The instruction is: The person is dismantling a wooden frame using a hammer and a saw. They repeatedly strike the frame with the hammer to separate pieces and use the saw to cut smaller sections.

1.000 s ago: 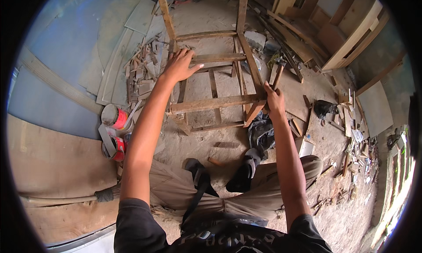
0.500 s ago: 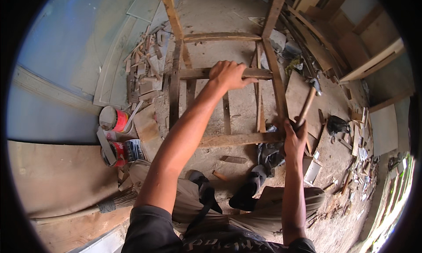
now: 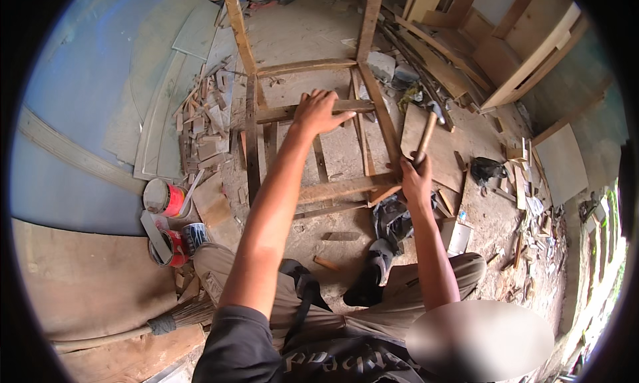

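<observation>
My left hand (image 3: 316, 113) at the midpoint of the middle crossbar (image 3: 358, 106) of a bare wooden chair frame (image 3: 381, 113). A second ago this hand lay at the crossbar's left end; half a second ago it had already reached the middle. My left fingers drape over the wood, thumb spread to the right; the underside is hidden, so I cannot tell whether the grip closes. My right hand (image 3: 416, 180) is wrapped around the lower handle of a hammer (image 3: 427, 135), beside the frame's front right corner; contact there is unclear. The hammer's head points away from me. The frame rests on the floor (image 3: 293, 26) ahead of my feet, front rail (image 3: 349, 186) nearest. I judge that the shift gives a more central hold for steadying the frame.
</observation>
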Action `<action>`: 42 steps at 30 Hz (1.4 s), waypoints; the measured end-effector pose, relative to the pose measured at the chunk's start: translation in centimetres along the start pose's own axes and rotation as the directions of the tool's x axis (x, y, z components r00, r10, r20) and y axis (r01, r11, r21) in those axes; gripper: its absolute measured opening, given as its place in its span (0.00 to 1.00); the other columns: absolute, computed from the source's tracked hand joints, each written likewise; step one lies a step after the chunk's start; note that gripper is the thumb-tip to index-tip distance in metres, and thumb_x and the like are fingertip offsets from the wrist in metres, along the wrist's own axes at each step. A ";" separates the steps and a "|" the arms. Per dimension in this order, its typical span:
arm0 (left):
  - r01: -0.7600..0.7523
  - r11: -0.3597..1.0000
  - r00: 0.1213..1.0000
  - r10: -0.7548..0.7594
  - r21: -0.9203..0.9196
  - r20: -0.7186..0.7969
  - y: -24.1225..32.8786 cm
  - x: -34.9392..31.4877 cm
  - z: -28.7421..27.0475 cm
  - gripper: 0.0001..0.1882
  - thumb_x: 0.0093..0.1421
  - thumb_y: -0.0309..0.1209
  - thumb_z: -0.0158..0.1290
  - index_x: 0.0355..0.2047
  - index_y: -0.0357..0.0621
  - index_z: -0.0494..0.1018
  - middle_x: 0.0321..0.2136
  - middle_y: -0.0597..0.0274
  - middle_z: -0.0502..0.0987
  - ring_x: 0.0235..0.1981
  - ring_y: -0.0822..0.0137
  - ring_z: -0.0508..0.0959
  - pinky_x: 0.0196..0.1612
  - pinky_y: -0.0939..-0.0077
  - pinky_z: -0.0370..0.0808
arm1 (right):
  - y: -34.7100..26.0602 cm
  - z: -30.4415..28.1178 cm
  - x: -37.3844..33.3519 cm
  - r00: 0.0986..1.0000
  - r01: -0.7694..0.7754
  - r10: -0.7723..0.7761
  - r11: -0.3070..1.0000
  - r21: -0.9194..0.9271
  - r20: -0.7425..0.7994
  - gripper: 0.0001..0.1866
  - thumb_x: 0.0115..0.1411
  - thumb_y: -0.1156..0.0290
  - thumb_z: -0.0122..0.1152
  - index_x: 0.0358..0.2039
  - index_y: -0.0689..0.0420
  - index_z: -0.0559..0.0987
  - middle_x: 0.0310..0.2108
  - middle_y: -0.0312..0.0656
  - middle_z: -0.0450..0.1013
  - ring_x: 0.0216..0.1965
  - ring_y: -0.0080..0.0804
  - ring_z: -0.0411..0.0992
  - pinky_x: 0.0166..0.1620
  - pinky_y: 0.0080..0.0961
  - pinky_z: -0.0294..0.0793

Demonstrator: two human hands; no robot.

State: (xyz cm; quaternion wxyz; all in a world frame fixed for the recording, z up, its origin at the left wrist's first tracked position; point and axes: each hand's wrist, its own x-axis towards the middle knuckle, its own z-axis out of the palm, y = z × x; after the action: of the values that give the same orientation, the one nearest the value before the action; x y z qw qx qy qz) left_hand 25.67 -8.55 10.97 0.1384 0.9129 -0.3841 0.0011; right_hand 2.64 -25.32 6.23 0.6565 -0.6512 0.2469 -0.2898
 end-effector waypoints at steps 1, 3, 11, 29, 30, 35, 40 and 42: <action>0.003 0.993 0.995 -0.015 -0.120 -0.094 -0.4 -1.3 -0.4 0.40 0.56 0.66 0.45 0.53 0.43 0.66 0.55 0.49 0.68 0.57 0.58 0.67 0.60 0.50 0.59 | -1.3 0.7 -0.4 0.998 -0.051 0.051 0.999 -0.003 0.022 0.13 0.60 0.74 0.56 0.43 0.62 0.65 0.29 0.39 0.68 0.29 0.29 0.73 0.30 0.24 0.73; -0.015 0.978 0.964 -0.041 -0.207 -0.262 -0.7 -3.8 -0.8 0.36 0.58 0.61 0.48 0.54 0.43 0.64 0.57 0.52 0.65 0.58 0.57 0.65 0.61 0.50 0.57 | -0.9 -0.1 0.2 0.997 -0.067 0.070 0.995 -0.078 0.040 0.12 0.62 0.74 0.55 0.43 0.64 0.66 0.32 0.44 0.73 0.33 0.36 0.78 0.34 0.27 0.77; 0.451 0.821 0.746 -0.562 -0.349 -0.358 -8.1 -15.7 -1.8 0.35 0.59 0.48 0.53 0.57 0.35 0.59 0.54 0.39 0.66 0.56 0.42 0.66 0.57 0.53 0.63 | -0.3 -0.9 0.5 0.987 -0.105 0.098 0.993 0.047 0.131 0.18 0.58 0.65 0.59 0.42 0.67 0.73 0.32 0.41 0.74 0.32 0.26 0.70 0.37 0.24 0.70; 0.096 0.987 0.857 -0.149 -0.131 -0.493 2.1 -15.7 -3.3 0.28 0.59 0.37 0.54 0.57 0.39 0.62 0.53 0.44 0.67 0.54 0.49 0.69 0.59 0.50 0.62 | 17.7 -14.4 -9.5 0.756 -0.608 0.581 0.794 0.007 -0.300 0.14 0.57 0.64 0.61 0.22 0.58 0.69 0.14 0.35 0.64 0.11 0.24 0.62 0.14 0.25 0.59; 0.045 0.996 0.870 -0.076 -0.075 -0.488 3.2 -13.7 -2.7 0.28 0.59 0.37 0.54 0.57 0.39 0.61 0.54 0.46 0.67 0.55 0.51 0.68 0.59 0.50 0.62 | 18.6 -15.1 -9.7 0.806 -0.555 0.498 0.824 -0.115 -0.321 0.16 0.56 0.62 0.62 0.20 0.59 0.70 0.13 0.35 0.64 0.10 0.26 0.63 0.13 0.27 0.59; -0.117 0.971 0.931 0.181 0.208 -0.317 4.4 -5.5 0.2 0.30 0.58 0.37 0.56 0.58 0.42 0.61 0.56 0.52 0.65 0.58 0.56 0.66 0.61 0.47 0.58 | 17.1 -13.0 -10.0 0.849 -0.527 0.509 0.833 -0.170 -0.142 0.13 0.58 0.62 0.61 0.26 0.58 0.71 0.14 0.33 0.63 0.09 0.23 0.60 0.11 0.24 0.56; -0.058 0.958 0.974 0.116 0.279 -0.195 5.5 0.6 1.8 0.35 0.53 0.39 0.60 0.59 0.47 0.59 0.55 0.56 0.67 0.58 0.58 0.65 0.60 0.47 0.58 | 18.0 -13.3 -9.5 0.798 -0.602 0.569 0.760 -0.246 -0.197 0.15 0.56 0.63 0.62 0.25 0.62 0.73 0.14 0.37 0.67 0.11 0.25 0.65 0.15 0.26 0.61; -0.014 0.953 0.989 0.058 0.303 -0.136 5.4 2.1 2.2 0.34 0.53 0.39 0.60 0.58 0.47 0.60 0.54 0.57 0.68 0.57 0.58 0.66 0.58 0.48 0.60 | 18.8 -13.7 -9.4 0.795 -0.607 0.575 0.758 -0.238 -0.194 0.15 0.56 0.63 0.61 0.24 0.63 0.73 0.14 0.37 0.67 0.11 0.26 0.65 0.15 0.27 0.62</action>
State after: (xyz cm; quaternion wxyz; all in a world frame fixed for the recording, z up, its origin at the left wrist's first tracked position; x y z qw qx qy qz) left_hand 23.19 -14.18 10.42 0.0246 0.9137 -0.3850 0.1277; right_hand -12.53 -28.76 -13.48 0.5979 -0.6112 0.5148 -0.0636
